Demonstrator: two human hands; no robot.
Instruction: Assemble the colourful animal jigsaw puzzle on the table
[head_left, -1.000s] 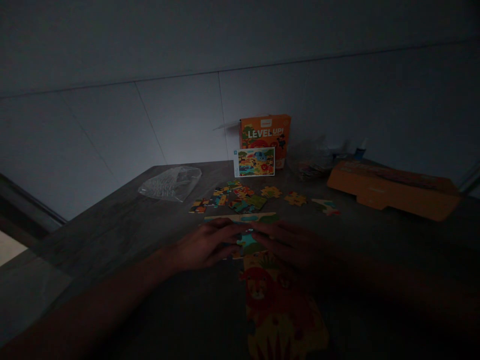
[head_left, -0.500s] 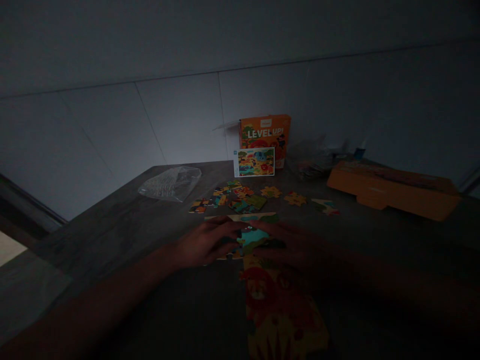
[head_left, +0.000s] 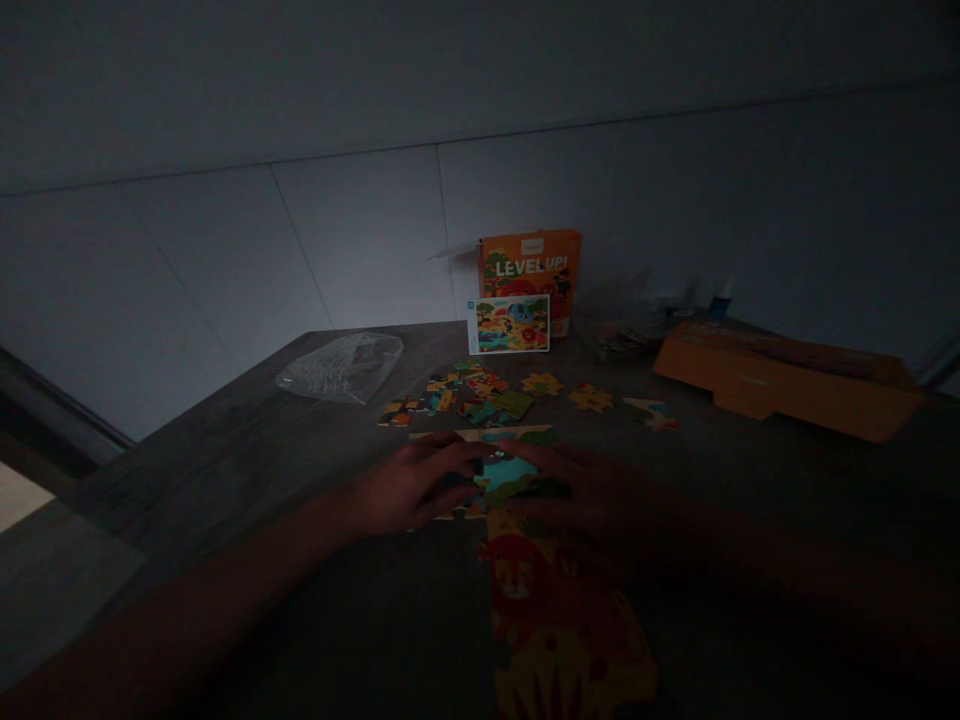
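My left hand (head_left: 411, 487) rests on the left part of a joined jigsaw section (head_left: 507, 474) with teal and green on it. Its fingers are stretched out toward the middle. From the other side my right hand (head_left: 581, 487) lies over the same section, fingers extended and apart, in deep shadow. The fingertips of both hands nearly meet at the top of the teal area. Nearer to me lies a jigsaw section with a red lion (head_left: 517, 575), partly under the shadow of my right hand. Whether the two sections are locked together, I cannot tell.
Loose puzzle pieces (head_left: 495, 402) lie beyond my hands. A picture card (head_left: 511, 325) leans on an orange box (head_left: 531, 250). A clear plastic bag (head_left: 345, 368) is at left. At right are another bag (head_left: 626, 335) and an orange box part (head_left: 787, 385).
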